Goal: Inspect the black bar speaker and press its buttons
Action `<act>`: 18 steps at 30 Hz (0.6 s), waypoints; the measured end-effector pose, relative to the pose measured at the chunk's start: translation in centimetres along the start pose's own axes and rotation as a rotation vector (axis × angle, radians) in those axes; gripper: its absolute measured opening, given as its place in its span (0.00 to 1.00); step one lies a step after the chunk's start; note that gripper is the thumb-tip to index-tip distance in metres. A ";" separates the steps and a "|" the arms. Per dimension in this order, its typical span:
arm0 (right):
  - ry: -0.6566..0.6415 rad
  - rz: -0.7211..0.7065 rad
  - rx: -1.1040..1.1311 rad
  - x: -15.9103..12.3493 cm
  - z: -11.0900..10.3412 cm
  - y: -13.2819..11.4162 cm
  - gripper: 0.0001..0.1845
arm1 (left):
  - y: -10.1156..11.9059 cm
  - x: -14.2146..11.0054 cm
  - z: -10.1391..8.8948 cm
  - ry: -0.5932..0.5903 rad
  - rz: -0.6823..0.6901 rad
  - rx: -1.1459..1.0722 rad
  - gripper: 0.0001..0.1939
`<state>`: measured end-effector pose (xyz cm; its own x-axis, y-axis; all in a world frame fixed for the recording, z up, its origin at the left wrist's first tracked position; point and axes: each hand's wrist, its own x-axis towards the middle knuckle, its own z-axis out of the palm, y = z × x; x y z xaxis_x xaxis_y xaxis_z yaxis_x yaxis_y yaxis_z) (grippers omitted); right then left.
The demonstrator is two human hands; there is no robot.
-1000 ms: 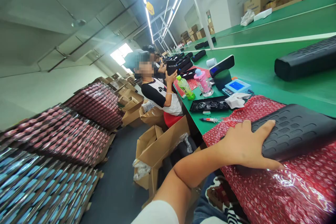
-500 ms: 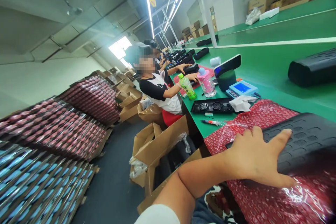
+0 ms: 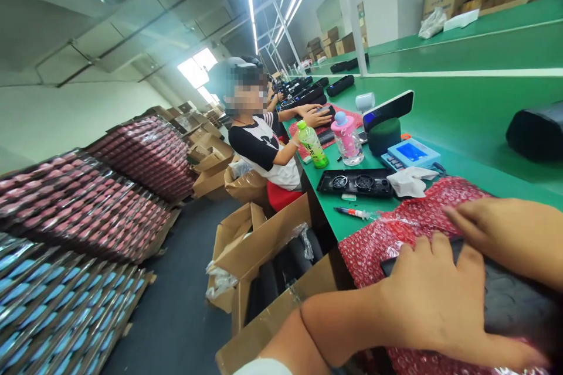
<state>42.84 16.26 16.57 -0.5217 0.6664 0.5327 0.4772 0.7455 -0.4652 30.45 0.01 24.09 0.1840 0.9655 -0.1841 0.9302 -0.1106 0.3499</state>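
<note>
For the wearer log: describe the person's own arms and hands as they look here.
Both hands are bare: no gloves, rings or watch show on the left hand or the right hand. The left forearm is uncovered up to a white short sleeve at the frame's bottom edge. The right arm above the wrist is out of view.

Long green workbench [image 3: 461, 105], dark floor [image 3: 185, 316], ceiling strip lights [image 3: 250, 6], bright window [image 3: 196, 70]

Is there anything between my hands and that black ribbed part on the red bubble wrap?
Nothing visible: the left hand and right hand both lie directly on the black ribbed part.
</note>
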 end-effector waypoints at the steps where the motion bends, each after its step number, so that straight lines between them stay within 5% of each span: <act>1: -0.062 -0.045 -0.042 -0.1 0.3 0.3 0.20 | 0.0 0.0 0.0 0.005 0.004 0.002 0.55; 7: -0.038 -0.158 -0.070 -0.1 0.2 -0.5 0.21 | -0.7 -0.3 0.2 0.073 0.038 -0.074 0.49; 13: -0.330 0.024 -0.082 1.1 -2.0 -3.5 0.27 | -1.1 0.2 0.6 0.063 0.054 -0.049 0.53; 18: -0.368 0.037 -0.104 1.2 -2.1 -3.7 0.25 | -0.7 0.3 0.5 0.079 0.057 0.020 0.52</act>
<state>42.00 14.27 20.40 -0.7130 0.6663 0.2182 0.5598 0.7284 -0.3951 30.01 0.28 23.38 0.2124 0.9729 -0.0910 0.9253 -0.1703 0.3389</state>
